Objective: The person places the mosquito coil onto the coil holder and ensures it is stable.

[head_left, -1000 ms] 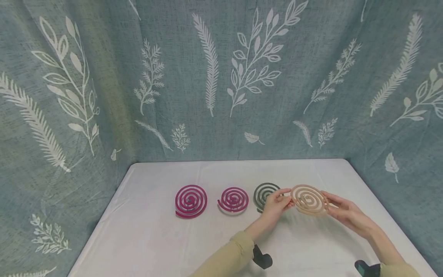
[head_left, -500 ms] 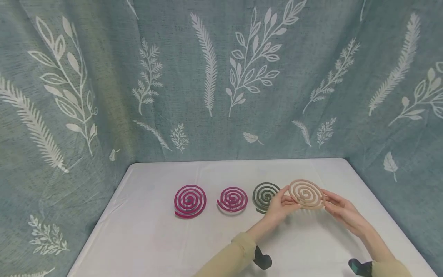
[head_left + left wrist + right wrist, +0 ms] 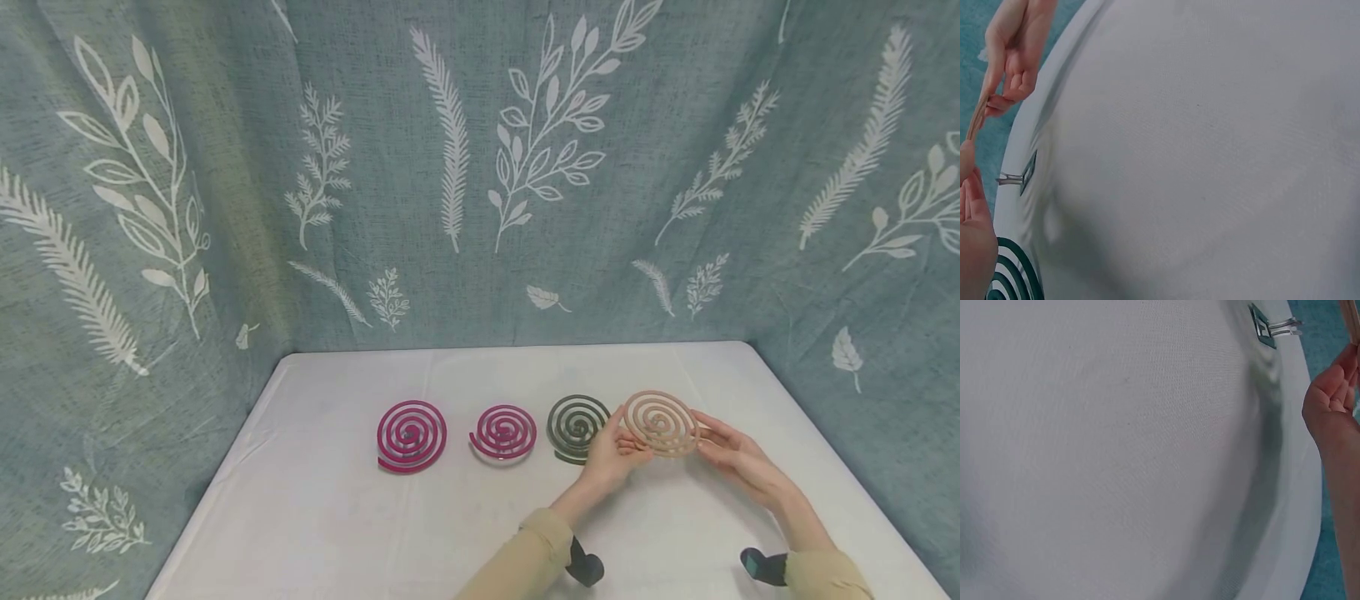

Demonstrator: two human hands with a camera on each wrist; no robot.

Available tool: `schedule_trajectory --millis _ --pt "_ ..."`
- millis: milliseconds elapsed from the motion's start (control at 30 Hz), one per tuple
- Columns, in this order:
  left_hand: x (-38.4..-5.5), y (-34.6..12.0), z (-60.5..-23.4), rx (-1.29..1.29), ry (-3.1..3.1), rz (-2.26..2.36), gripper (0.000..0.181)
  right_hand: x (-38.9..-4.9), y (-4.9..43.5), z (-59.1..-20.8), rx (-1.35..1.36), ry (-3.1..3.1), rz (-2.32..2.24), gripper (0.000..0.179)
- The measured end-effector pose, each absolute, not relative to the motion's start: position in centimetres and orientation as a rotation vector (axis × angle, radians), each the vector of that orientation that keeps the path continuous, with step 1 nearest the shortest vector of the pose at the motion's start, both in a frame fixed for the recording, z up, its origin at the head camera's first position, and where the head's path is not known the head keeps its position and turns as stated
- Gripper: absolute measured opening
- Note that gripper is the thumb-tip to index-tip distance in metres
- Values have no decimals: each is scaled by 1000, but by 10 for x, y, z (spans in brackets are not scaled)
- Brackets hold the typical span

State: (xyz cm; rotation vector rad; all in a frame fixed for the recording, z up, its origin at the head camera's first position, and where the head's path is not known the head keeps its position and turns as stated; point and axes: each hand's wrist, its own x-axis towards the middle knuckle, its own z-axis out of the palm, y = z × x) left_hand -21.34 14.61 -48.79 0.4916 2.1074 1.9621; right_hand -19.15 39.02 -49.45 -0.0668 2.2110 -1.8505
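A tan spiral mosquito coil [image 3: 660, 423] is held up over the table, its flat face tilted toward the head camera. My left hand [image 3: 604, 463] pinches its left edge, and my right hand [image 3: 744, 465] pinches the right edge. Seen edge-on in the left wrist view, the tan coil [image 3: 977, 119] spans between both hands. Partly behind my left hand lies a dark green coil [image 3: 576, 425] on the table. The right wrist view catches just a strip of the tan coil [image 3: 1351, 320] above my fingers.
Two magenta coils lie to the left, a larger one [image 3: 412, 435] and a smaller one [image 3: 504, 432]. White cloth covers the table [image 3: 322, 517], with a binder clip [image 3: 1027, 174] at its edge. A patterned blue-green curtain [image 3: 420, 167] encloses the back and sides.
The tan coil has risen slightly and shifted left, its face tipping more toward the head camera. Both hands moved with it, the left re-gripping its edge. The other coils stay put.
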Motion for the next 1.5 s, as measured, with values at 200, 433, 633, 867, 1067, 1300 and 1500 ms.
schedule_trajectory --millis 200,433,633,867,1067,1300,1500 --pt "-214 154 -494 472 2209 1950 77 -194 390 -502 -61 2189 -1920 66" --pt "-215 166 -494 367 2269 2024 68 -195 387 -505 -13 2165 -1998 65" --pt "-214 173 -496 252 2267 2107 63 -197 384 -508 33 2137 -2045 66" --pt "-215 176 -497 226 2307 2099 62 -200 383 -510 103 2134 -2032 68" --pt "-215 177 -498 205 2337 2126 61 -202 381 -510 147 2120 -2044 69" --pt "-216 178 -499 177 2339 2115 61 -203 378 -513 141 2134 -2061 66" --pt "-215 179 -496 187 2372 2078 60 -205 378 -514 163 2185 -1981 68"
